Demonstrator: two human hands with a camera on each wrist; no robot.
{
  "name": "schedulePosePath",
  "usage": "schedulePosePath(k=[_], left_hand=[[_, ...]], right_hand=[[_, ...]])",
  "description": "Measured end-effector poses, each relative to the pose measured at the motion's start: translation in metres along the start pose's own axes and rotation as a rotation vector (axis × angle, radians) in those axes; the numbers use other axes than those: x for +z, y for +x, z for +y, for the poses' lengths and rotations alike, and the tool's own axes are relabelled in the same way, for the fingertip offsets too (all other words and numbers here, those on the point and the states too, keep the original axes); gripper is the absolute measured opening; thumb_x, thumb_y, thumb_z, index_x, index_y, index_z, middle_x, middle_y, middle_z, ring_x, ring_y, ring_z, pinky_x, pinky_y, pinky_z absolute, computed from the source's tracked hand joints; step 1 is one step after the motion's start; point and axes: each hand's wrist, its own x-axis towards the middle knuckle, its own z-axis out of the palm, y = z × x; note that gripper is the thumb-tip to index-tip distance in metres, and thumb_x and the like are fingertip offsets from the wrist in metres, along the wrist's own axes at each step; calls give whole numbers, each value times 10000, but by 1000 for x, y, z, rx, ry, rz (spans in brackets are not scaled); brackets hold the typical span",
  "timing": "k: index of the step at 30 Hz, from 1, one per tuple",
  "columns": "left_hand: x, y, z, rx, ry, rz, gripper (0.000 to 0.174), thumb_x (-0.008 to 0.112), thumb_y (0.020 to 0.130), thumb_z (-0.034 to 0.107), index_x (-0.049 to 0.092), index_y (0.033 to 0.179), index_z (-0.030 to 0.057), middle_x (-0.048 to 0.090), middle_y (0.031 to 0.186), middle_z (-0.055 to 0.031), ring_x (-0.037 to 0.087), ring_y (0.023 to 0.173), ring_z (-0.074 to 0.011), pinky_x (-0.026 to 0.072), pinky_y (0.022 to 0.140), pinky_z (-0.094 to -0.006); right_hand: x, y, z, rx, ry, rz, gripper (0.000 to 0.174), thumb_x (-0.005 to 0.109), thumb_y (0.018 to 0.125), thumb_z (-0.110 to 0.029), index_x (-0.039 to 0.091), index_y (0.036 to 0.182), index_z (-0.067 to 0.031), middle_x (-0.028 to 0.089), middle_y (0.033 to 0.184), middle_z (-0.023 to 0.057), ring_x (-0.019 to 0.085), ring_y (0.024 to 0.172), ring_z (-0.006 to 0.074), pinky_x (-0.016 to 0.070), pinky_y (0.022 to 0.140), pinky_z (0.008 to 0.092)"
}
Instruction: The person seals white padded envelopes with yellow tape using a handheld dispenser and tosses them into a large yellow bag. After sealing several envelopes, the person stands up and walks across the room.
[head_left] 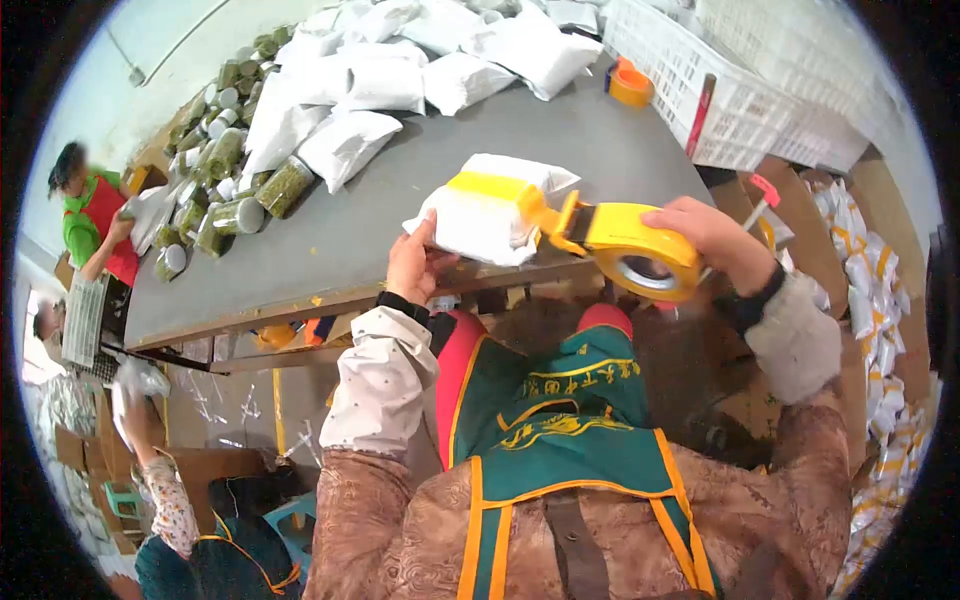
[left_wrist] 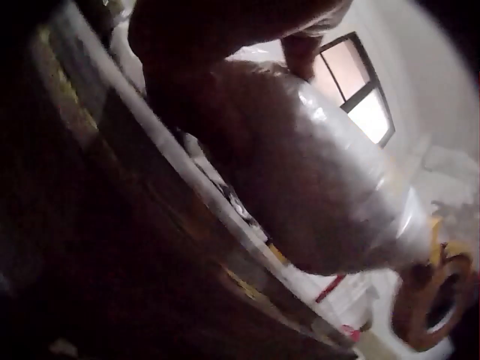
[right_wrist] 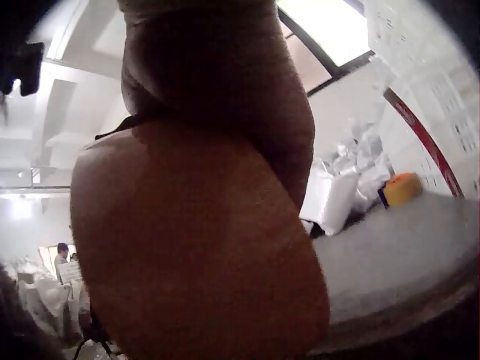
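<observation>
At the table's near edge, my left hand (head_left: 412, 264) grips the left end of a white plastic parcel (head_left: 470, 226), with the thumb along its side. A strip of yellow tape (head_left: 490, 187) lies across the parcel's top. My right hand (head_left: 712, 238) holds a yellow tape dispenser (head_left: 640, 240) by its roll, and its head is right at the parcel's right end. In the left wrist view the parcel (left_wrist: 315, 172) bulges below the hand, with the dispenser (left_wrist: 431, 300) beyond it. The tape roll (right_wrist: 202, 240) fills much of the right wrist view, under the right hand (right_wrist: 225, 82).
A heap of white parcels (head_left: 380, 80) and several jars of green contents (head_left: 225, 150) cover the grey table's (head_left: 560, 130) far side. An orange tape roll (head_left: 630, 84) stands near white crates (head_left: 700, 90). Taped parcels (head_left: 880, 300) lie at right. Another person (head_left: 95, 220) works at left.
</observation>
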Motion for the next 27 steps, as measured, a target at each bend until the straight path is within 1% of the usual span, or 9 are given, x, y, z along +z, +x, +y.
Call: schedulePosePath(k=[3, 5, 8, 10, 12, 16, 19, 23, 27], left_hand=[[12, -11, -3, -56, -165, 6, 408, 621, 934, 304, 521, 1209, 19, 648, 1013, -92, 650, 850, -215, 581, 643, -320], [2, -23, -3, -100, -173, 11, 502, 615, 933, 357, 501, 1254, -12, 653, 1011, -137, 660, 865, -236, 585, 655, -319], [-10, -42, 30, -270, 599, 113, 668, 665, 882, 414, 432, 1338, -15, 615, 1134, -220, 652, 952, -321, 582, 701, -372], [-25, -45, 47, 442, 1320, 135, 957, 808, 707, 387, 310, 1444, 35, 489, 1329, -264, 578, 1123, -381, 524, 863, -455], [-15, -71, 63, 1104, 1404, 79, 1056, 856, 622, 345, 289, 1472, 77, 439, 1395, -250, 544, 1182, -376, 482, 943, -455], [18, -51, 72, 1127, 1397, 118, 855, 861, 573, 274, 510, 1338, 125, 453, 1392, -174, 529, 1211, -299, 456, 981, -384], [-2, -14, 63, 1001, 1099, 33, 612, 824, 607, 238, 642, 1177, 111, 530, 1268, -128, 562, 1149, -286, 471, 962, -358], [-18, -13, 72, 914, 1048, 57, 623, 830, 623, 265, 632, 1193, 111, 543, 1221, -130, 577, 1103, -280, 484, 934, -358], [-3, -5, 66, 868, 1066, 105, 646, 836, 628, 328, 632, 1204, 119, 545, 1200, -118, 590, 1078, -269, 494, 901, -367]], right_hand=[[3, 45, 28, -119, 75, -97, 395, 622, 893, -319, 634, 1025, 53, 676, 806, 127, 651, 618, 202, 510, 545, 308], [21, 39, 2, -53, 221, -73, 394, 619, 894, -329, 631, 1028, 41, 674, 809, 124, 650, 625, 201, 515, 562, 308], [29, 47, -10, -131, 298, -124, 405, 608, 901, -347, 632, 1027, 38, 674, 808, 120, 648, 625, 195, 520, 569, 306], [40, 55, -21, -146, 281, -126, 419, 596, 909, -358, 630, 1028, 43, 673, 807, 120, 648, 622, 192, 521, 568, 304], [50, 65, -32, -142, 230, -151, 425, 591, 913, -368, 638, 1020, 41, 675, 806, 114, 647, 621, 186, 519, 567, 299], [79, 69, -61, -167, 80, -226, 400, 576, 928, -346, 642, 990, 43, 671, 769, 112, 641, 610, 175, 511, 552, 282], [84, 68, -65, -193, -37, -205, 408, 568, 930, -353, 653, 962, 44, 671, 750, 112, 634, 589, 168, 496, 544, 266], [50, 50, -35, -208, -125, -170, 492, 582, 902, -445, 692, 933, 33, 668, 728, 93, 620, 632, 146, 473, 572, 298], [48, 61, -31, -218, -674, 38, 693, 537, 870, -593, 684, 865, 85, 660, 734, 168, 626, 665, 239, 459, 594, 363]])
